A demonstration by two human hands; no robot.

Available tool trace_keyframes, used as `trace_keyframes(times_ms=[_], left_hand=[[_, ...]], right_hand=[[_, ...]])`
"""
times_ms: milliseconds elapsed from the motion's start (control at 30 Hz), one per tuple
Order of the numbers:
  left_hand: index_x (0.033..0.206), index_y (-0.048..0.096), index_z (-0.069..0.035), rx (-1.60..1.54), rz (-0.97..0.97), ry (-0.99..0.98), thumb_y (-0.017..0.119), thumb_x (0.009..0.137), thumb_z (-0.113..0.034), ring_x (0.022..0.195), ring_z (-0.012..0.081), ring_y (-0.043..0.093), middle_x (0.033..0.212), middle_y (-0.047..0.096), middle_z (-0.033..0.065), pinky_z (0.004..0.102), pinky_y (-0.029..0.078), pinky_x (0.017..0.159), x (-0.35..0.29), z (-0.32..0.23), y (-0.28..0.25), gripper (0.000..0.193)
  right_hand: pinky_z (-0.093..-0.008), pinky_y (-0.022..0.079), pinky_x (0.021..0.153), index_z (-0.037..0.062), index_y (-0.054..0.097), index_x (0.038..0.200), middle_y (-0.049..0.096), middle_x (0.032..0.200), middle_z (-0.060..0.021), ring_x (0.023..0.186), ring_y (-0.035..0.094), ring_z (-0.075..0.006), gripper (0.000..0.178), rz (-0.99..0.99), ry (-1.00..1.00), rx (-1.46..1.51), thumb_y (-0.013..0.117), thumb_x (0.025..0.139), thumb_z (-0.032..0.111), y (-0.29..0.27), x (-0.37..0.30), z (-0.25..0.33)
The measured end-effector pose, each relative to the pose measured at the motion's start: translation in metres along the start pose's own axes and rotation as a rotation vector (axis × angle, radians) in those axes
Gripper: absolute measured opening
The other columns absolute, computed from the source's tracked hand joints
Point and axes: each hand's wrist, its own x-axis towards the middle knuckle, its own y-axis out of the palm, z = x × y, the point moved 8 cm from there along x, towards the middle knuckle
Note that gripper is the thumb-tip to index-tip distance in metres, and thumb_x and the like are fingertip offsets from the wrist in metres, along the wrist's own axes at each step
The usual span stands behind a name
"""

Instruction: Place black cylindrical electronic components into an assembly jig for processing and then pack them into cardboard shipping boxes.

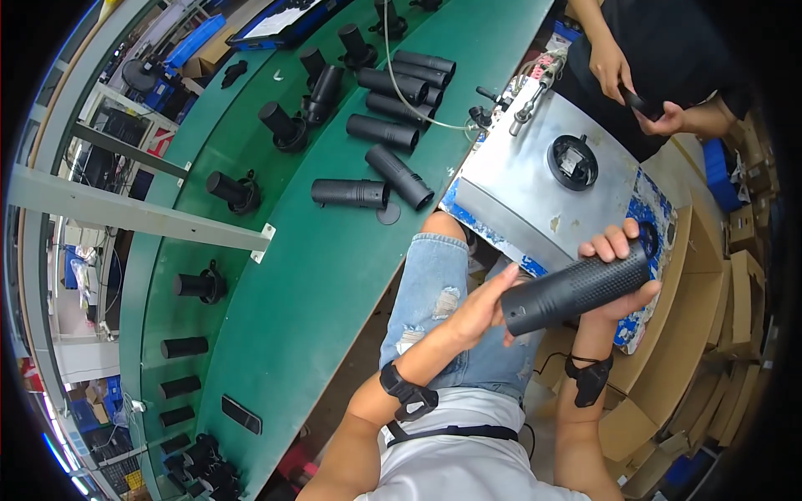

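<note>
Together, both hands are on one black tube, raised above the lap: the right hand [625,304] wraps its far end, fingers over the top and thumb below, while the left hand [483,307] meets its near end, thumb up along the side. How firmly the left grips, I cannot tell. The tube [561,294] slants, its right end farther from the body, and its dotted band lies beside the right hand's fingers.

Just beyond the hands stands a metal box [535,159] with a black ring [558,164] on top. Farther out, past the right hand, a co-worker's hands [611,65] hold a dark round part [640,103]. Right of the right hand are cartons [668,330].

Left of the hands runs the green counter [284,313]. On it, ahead and left of the left hand, lie loose tubes [349,193], with a flat disc [388,215] near two of them. A hose [398,83] passes across some of the tubes toward the box. Farther left stand black fittings [282,125] with round bases. Well left of the left hand and nearer the body rests a phone [241,415].
</note>
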Motion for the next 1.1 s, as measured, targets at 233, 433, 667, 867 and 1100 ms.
trace_keyframes(times_ms=[233,433,667,867,1100], left_hand=[[0.128,0.042,-0.002,0.274,-0.016,0.396,0.040,0.098,-0.049,0.080,0.0138,0.060,0.096,0.060,0.0090,0.0274,0.050,0.069,0.006,-0.022,0.006,0.056],[0.130,0.042,-0.003,-0.119,0.053,0.131,0.040,0.099,-0.044,0.082,0.0168,0.061,0.094,0.061,0.0112,0.0324,0.051,0.074,0.045,0.026,-0.035,0.051],[0.117,0.053,-0.006,0.232,-0.184,0.023,0.050,0.096,-0.023,0.081,0.0093,0.058,0.090,0.062,0.0028,0.0219,0.044,0.072,0.050,0.077,-0.103,0.028],[0.114,0.053,-0.002,0.277,-0.233,-0.060,0.052,0.094,-0.018,0.078,0.0100,0.057,0.088,0.062,0.0037,0.0229,0.045,0.072,0.054,0.088,-0.113,0.025],[0.112,0.052,0.001,0.288,-0.211,-0.040,0.053,0.092,-0.011,0.080,0.0104,0.058,0.086,0.061,0.0045,0.0239,0.048,0.074,0.063,0.097,-0.110,0.022]], right_hand=[[-0.0384,0.037,0.095,0.0119,0.035,0.114,0.045,0.096,-0.0019,0.091,0.048,-0.0173,0.057,-0.060,-0.138,-0.015,0.075,0.077,0.028,-0.016,0.008,0.023],[-0.0353,0.039,0.091,0.0080,0.042,0.108,0.044,0.094,-0.0022,0.087,0.047,-0.0158,0.052,-0.010,-0.095,-0.633,0.073,0.073,0.029,-0.039,0.054,0.044],[-0.0308,0.043,0.091,-0.0006,0.052,0.107,0.057,0.096,-0.0085,0.092,0.055,-0.0165,0.029,-0.084,-0.259,-1.211,0.059,0.079,0.000,-0.083,0.148,0.076],[-0.0275,0.045,0.084,0.0027,0.054,0.105,0.060,0.093,-0.0064,0.088,0.058,-0.0147,0.033,-0.076,-0.247,-1.552,0.065,0.075,-0.004,-0.053,0.135,0.039],[-0.0240,0.048,0.077,0.0009,0.055,0.105,0.063,0.091,-0.0038,0.081,0.059,-0.0103,0.030,-0.450,-0.337,-1.509,0.071,0.080,0.003,-0.106,0.140,0.053]])
